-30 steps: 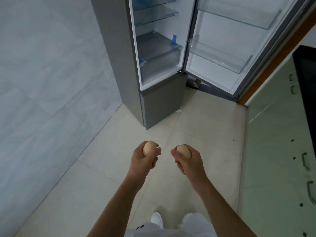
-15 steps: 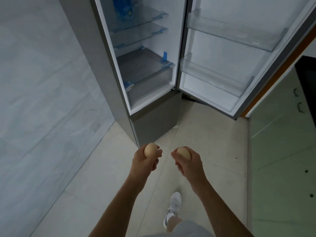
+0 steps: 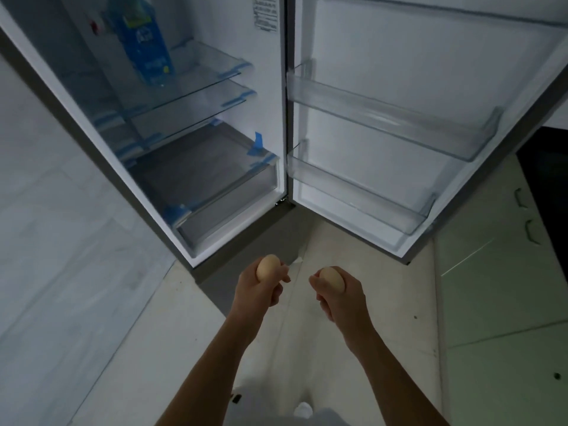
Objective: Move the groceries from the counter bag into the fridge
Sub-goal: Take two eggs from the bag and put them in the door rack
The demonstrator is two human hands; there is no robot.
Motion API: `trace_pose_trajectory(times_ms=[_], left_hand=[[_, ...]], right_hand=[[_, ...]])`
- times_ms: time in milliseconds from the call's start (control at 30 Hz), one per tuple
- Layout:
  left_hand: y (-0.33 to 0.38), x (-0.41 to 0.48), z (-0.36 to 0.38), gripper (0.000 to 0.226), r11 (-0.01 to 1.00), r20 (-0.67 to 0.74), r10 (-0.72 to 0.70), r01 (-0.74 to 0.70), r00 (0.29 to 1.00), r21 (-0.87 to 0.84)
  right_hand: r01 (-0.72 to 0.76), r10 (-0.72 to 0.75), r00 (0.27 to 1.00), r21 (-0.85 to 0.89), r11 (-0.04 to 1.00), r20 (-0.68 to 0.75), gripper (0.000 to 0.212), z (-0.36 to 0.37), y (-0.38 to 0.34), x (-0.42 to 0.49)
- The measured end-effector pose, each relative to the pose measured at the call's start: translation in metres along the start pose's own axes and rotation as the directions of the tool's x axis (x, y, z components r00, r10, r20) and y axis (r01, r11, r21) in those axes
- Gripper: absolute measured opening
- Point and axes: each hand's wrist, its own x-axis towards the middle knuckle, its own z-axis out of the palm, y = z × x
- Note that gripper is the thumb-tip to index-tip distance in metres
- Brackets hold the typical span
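Two eggs in hand: left hand [image 3: 261, 290] fingers curl round left egg [image 3: 268, 267], right hand [image 3: 339, 298] grips right egg [image 3: 332, 279], both just short of the open fridge [image 3: 196, 167]. Advice: light grip, set each into a door bin [image 3: 396, 124], one by one.

1. We are counting two eggs: the left egg [image 3: 268, 267] and the right egg [image 3: 332, 279].
2. We are seeing two hands: left hand [image 3: 258, 290], right hand [image 3: 341, 299].
3. We are finding one blue carton [image 3: 144, 47], one fridge [image 3: 270, 133], and two cabinet handles [image 3: 519, 198].
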Motion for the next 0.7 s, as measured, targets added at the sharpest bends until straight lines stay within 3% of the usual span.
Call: trace_pose_trajectory(times_ms=[200, 400, 700], left_hand=[[0.007, 0.059, 0.015, 0.01, 1.0, 0.043, 0.004, -0.005, 0.999, 0.029], [0.028, 0.129, 0.025, 0.029, 1.0, 0.255, 0.013, -0.016, 0.967, 0.013], [0.079, 0.26, 0.045, 0.02, 0.996, 0.481, -0.005, -0.038, 0.877, 0.079]], right_hand=[[-0.027, 0.028, 0.999, 0.017, 0.999, -0.044, 0.021, -0.001, -0.008, 0.052], [-0.036, 0.046, 0.99, 0.078, 0.996, -0.13, 0.012, 0.004, -0.032, 0.107], [0.002, 0.047, 0.945, 0.149, 0.989, -0.325, 0.009, 0.019, -0.083, 0.208]])
